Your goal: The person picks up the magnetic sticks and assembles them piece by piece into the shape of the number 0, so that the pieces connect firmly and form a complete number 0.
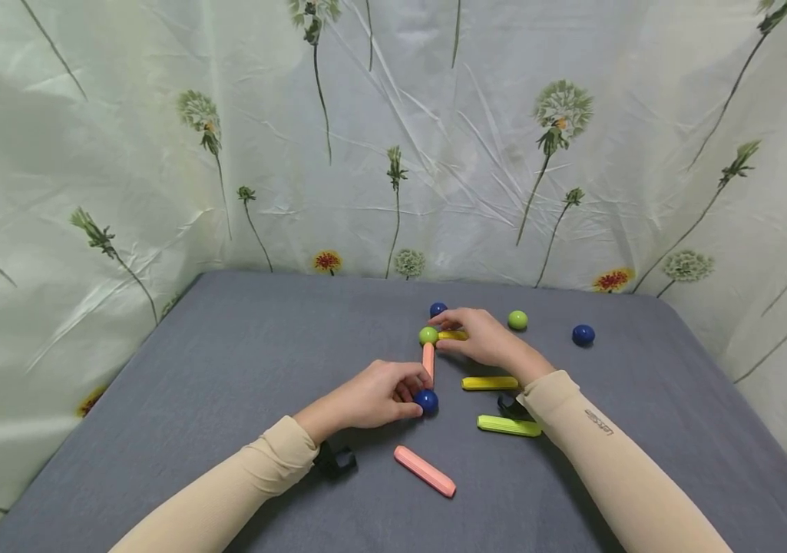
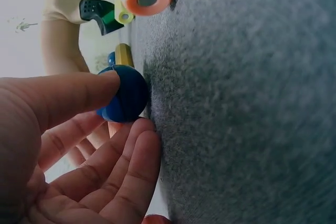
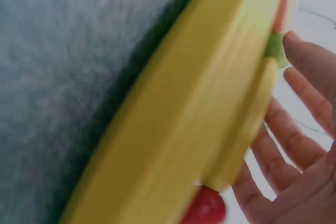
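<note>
My left hand [image 1: 382, 393] pinches a blue ball [image 1: 426, 401] between thumb and fingers, low at the cloth. From this ball a pink stick [image 1: 428, 362] runs away to a green ball [image 1: 428, 336]. A yellow stick [image 1: 452, 335] extends rightward from the green ball, partly hidden under my right hand [image 1: 479, 338]. In the right wrist view, that hand's fingers [image 3: 291, 135] are spread and fairly straight, with thumb and index tips close by the green ball. A red ball [image 3: 206, 206] shows at the near end of the yellow stick there.
Another blue ball [image 1: 438, 309] lies behind the right fingers. A green ball [image 1: 517, 319] and a blue ball [image 1: 583, 335] stand back right. Loose yellow [image 1: 490, 383], lime [image 1: 509, 425] and pink [image 1: 424, 471] sticks lie on the grey cloth [image 1: 262, 330]. A floral curtain [image 1: 365, 153] hangs behind.
</note>
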Motion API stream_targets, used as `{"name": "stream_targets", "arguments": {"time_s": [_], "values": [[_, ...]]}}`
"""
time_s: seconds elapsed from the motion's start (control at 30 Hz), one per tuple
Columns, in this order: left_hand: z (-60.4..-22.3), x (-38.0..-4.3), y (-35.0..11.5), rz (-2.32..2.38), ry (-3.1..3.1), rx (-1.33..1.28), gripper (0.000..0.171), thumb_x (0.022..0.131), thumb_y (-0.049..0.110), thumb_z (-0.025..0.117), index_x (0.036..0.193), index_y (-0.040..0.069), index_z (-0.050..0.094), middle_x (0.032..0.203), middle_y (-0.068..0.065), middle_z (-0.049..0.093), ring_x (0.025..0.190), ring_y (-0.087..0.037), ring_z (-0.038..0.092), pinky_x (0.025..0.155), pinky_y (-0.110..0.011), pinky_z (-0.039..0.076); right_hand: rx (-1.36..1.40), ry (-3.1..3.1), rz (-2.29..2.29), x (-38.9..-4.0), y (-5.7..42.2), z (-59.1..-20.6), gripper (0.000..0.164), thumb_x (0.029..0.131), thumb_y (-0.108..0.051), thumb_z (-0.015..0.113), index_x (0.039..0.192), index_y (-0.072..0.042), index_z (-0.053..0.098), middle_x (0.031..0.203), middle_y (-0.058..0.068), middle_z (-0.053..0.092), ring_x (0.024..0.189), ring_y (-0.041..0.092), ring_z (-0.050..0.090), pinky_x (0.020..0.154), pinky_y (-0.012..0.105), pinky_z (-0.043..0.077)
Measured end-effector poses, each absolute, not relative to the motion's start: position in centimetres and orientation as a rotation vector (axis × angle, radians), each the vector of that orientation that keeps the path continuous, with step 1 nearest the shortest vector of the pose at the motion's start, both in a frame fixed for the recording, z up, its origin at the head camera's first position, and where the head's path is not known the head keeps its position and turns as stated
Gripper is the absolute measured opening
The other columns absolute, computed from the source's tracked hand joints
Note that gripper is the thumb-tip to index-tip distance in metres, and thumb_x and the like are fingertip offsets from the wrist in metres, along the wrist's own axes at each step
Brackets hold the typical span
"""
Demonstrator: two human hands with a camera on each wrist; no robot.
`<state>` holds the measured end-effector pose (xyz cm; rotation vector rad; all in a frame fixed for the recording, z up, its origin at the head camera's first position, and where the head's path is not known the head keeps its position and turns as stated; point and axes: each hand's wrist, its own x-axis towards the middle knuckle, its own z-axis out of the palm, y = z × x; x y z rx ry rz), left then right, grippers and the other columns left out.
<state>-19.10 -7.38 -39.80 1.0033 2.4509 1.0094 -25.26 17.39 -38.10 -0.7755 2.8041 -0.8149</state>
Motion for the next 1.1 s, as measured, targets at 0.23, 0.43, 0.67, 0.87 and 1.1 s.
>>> {"name": "stream_targets", "arguments": {"time_s": [0.23,0.43,0.67,0.87,1.1], "values": [[-39.7,-18.6,-7.3,0.993,2.5,1.012,0.025,0.097,0.009,0.08,0.12,0.016,0.071,0.101,-0.001,0.075,0.085,-0.003,0.069,0.078,-0.02,0.058,-0.774,2.953,-0.717,-22.2,17.5,-36.3,0.024,0.101,-0.024,0.078,0.121,-0.012,0.076,0.12,0.011,0.071,0.114,0.031,0.067,0.101,0.053,0.056],[-39.6,-18.1,-7.1,1.005,2.516,1.05,0.024,0.097,0.005,0.079,0.118,0.012,0.071,0.096,-0.002,0.074,0.082,-0.005,0.068,0.076,-0.021,0.057,-0.869,2.835,-0.772,-19.2,17.7,-35.2,0.015,0.101,-0.023,0.078,0.111,-0.012,0.076,0.093,-0.002,0.071,0.085,0.012,0.066,0.078,0.033,0.057],[-39.6,-18.3,-7.2,0.97,2.527,1.044,0.023,0.098,0.007,0.079,0.119,0.014,0.071,0.098,-0.001,0.077,0.085,-0.006,0.07,0.078,-0.023,0.057,-0.895,2.611,-0.817,-15.7,17.1,-35.2,0.017,0.099,-0.029,0.08,0.108,-0.014,0.076,0.083,-0.012,0.068,0.073,0.002,0.06,0.069,0.023,0.052],[-39.2,-18.7,-7.2,0.911,2.509,1.042,0.025,0.099,0.007,0.077,0.122,0.014,0.072,0.102,-0.001,0.078,0.087,-0.007,0.069,0.08,-0.025,0.057,-0.856,2.508,-0.88,-13.5,16.4,-35.5,0.02,0.098,-0.031,0.081,0.106,-0.013,0.075,0.08,-0.012,0.066,0.069,0.001,0.058,0.064,0.022,0.051],[-38.7,-19.5,-7.3,0.867,2.443,1.05,0.023,0.101,0.008,0.075,0.122,0.015,0.072,0.106,0.0,0.079,0.089,-0.006,0.069,0.082,-0.027,0.057,-0.818,2.425,-0.918,-11.9,15.6,-36.3,0.02,0.096,-0.033,0.083,0.104,-0.017,0.074,0.074,-0.013,0.063,0.063,0.0,0.054,0.06,0.02,0.044]]}}
